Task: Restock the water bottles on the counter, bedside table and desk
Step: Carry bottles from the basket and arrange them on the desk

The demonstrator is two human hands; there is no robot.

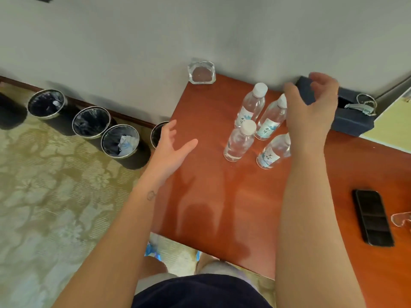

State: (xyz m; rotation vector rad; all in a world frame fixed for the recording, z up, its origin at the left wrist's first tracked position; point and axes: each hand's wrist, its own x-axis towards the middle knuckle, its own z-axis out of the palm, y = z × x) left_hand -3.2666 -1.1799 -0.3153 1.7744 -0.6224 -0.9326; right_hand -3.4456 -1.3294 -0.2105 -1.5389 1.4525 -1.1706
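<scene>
Water bottles [255, 125]: four, clear plastic, white caps, pale blue labels. They stand upright in a tight cluster on the far part of the red-brown bench [211, 196], close to the wall, each just beside the next. All look full.

Right hand [311, 112]: yours, poised over the right side of the cluster, fingers spread and curved, thumb out. It covers part of the two right-hand bottles. It is open; whether any finger touches a cap or shoulder cannot be told. It holds nothing that can be seen.

Left hand [171, 145]: yours, at the left edge of the bench, well apart from the bottles, palm open and fingers loose, empty.

Step in hand, as judged: the stock at this station looks placed, and you are either squaring up the group or about to lift bottles off for another station. Which of the two cannot be settled from this view.

Next move calls for: a clean closing of the right hand round one bottle body, below the cap, without knocking its neighbours, since they stand so near each other. The left hand is free to steady or take a second bottle.

Surroundings, outward:
- Dark blue tray [351, 121], beside the wall, just right of the bottles, behind your right hand.
- Glass ashtray [201, 73], at the far left corner of the bench.
- Black phone [373, 217], lying flat near the right edge of view.
- Lined waste bins [120, 141], a row on the carpet along the wall, left of the bench.
</scene>
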